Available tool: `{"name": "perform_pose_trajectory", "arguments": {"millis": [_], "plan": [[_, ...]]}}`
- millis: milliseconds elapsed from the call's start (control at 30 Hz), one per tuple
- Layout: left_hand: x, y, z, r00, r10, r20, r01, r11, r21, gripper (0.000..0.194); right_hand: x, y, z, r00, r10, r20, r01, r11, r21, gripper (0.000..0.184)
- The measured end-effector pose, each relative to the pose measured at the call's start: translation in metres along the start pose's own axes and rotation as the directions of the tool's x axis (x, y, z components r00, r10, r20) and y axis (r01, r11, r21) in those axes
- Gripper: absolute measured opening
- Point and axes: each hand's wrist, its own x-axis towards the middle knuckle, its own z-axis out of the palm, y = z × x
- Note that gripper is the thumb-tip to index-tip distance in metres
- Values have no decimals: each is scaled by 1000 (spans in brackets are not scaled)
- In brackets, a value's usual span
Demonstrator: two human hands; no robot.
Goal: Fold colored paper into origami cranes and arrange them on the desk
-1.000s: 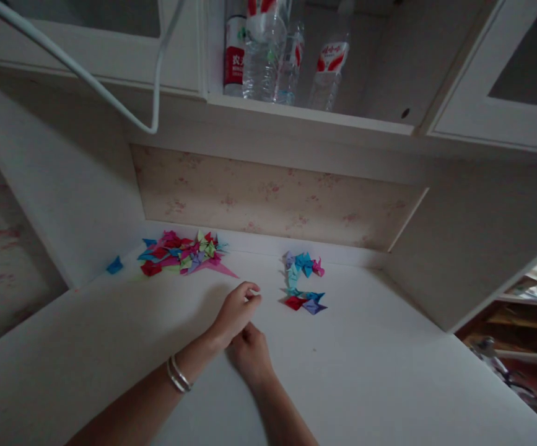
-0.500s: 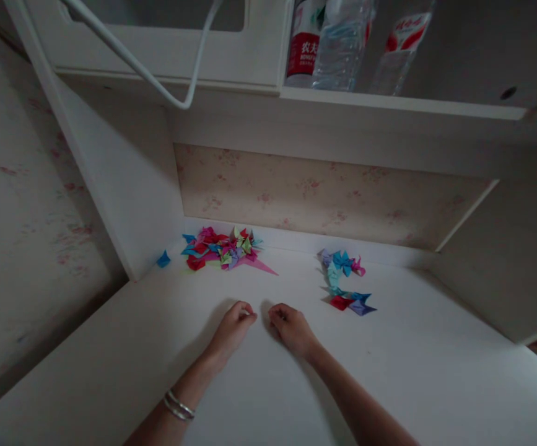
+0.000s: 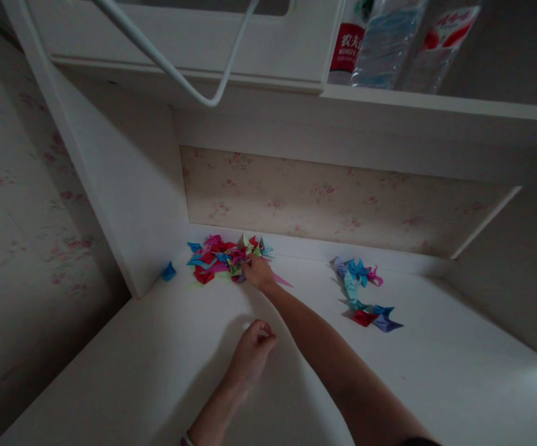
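Observation:
My right hand (image 3: pixel 257 271) is stretched out to the colourful pile of folded paper figures (image 3: pixel 207 260) by the back of the desk. Its fingers are pinched at the pile's right side, on a folded paper figure (image 3: pixel 236 267) that they partly hide. Nearer to me, my left hand (image 3: pixel 253 348) hovers low over the white desk. Thumb and fingertips meet in a loop, and nothing shows between them. A smaller group of folded paper figures (image 3: pixel 353 288), blue, teal, pink, red and purple, lies to the right, apart from both hands.
A lone blue folded paper piece (image 3: pixel 168 271) lies beside the left side panel (image 3: pixel 124 179). Above the desk (image 3: pixel 157 371), a white cable (image 3: pixel 175 74) hangs in a loop. Plastic bottles (image 3: pixel 384 49) stand on the upper shelf (image 3: pixel 417 105).
My right hand has moved from beside the left hand, forward and left to the pile. The left hand has stayed curled over the desk. The view has shifted slightly.

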Motion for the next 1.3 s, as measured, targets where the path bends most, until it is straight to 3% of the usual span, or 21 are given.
{"name": "perform_pose_trajectory", "arguments": {"millis": [167,400,633,833,1000,1167,1300], "plan": [[1,0,1,998,-54,21,54,999,-6,7,33,-20,7,997,42,-61,-46,997,-63,42],[5,-4,1,999,-45,14,45,999,-14,9,45,-14,15,995,87,-44,-88,996,-24,31],[6,-6,0,1000,-8,-4,8,1000,-5,9,37,-1,-15,988,15,-152,22,971,239,26],[13,-13,1,998,-43,-37,39,995,-94,21,-21,22,-44,983,49,-177,62,818,572,38],[3,3,0,998,-61,0,60,991,-122,33,-96,48,-59,990,118,-70,-28,675,738,43],[-10,19,-1,998,-7,67,10,999,-51,46,-162,67,-66,979,184,92,-159,396,904,33],[-13,20,2,991,41,127,-49,997,60,48,-194,82,-58,964,210,162,-226,329,917,29]]}}
